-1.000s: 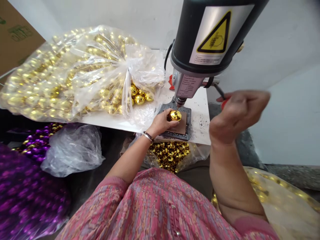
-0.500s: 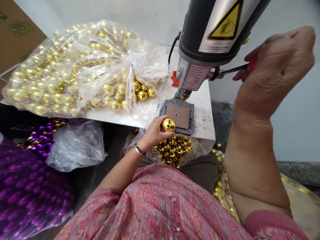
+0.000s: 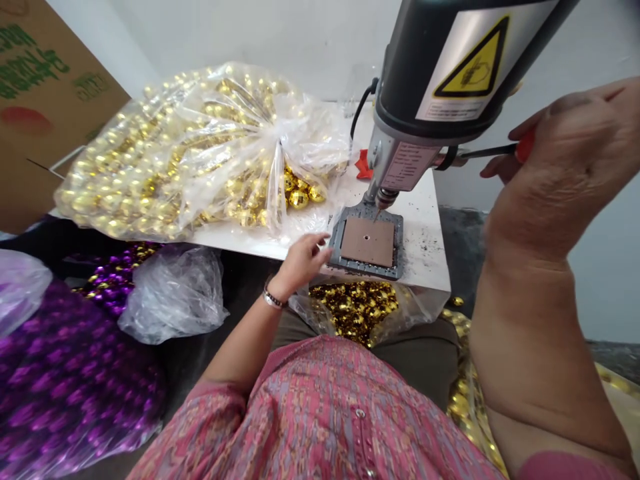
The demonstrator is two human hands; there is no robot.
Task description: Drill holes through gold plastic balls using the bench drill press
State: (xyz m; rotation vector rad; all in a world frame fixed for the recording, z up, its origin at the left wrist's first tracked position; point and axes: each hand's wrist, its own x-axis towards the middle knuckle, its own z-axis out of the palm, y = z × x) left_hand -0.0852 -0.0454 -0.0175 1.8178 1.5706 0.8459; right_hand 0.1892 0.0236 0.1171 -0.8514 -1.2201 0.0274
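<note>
My left hand hovers at the table's front edge, just left of the drill press base. Its fingers are apart and slightly curled, with nothing in them. My right hand is raised at the right, wrapped round the red knob of the drill press lever. Above the base hangs the drill press head. Its chuck points down over a brown square plate with a small hole. Faceted gold balls show at the mouth of a clear plastic bag on the table.
An open bag of gold balls sits at my lap under the table edge. Purple balls in a bag and a crumpled clear bag are at lower left. A cardboard box stands at upper left. Dark shavings litter the white table.
The gold ball that my left hand held by the plate is gone from it, and the fingers have opened. My right hand stays on the lever knob. The whole view has shifted a little.
</note>
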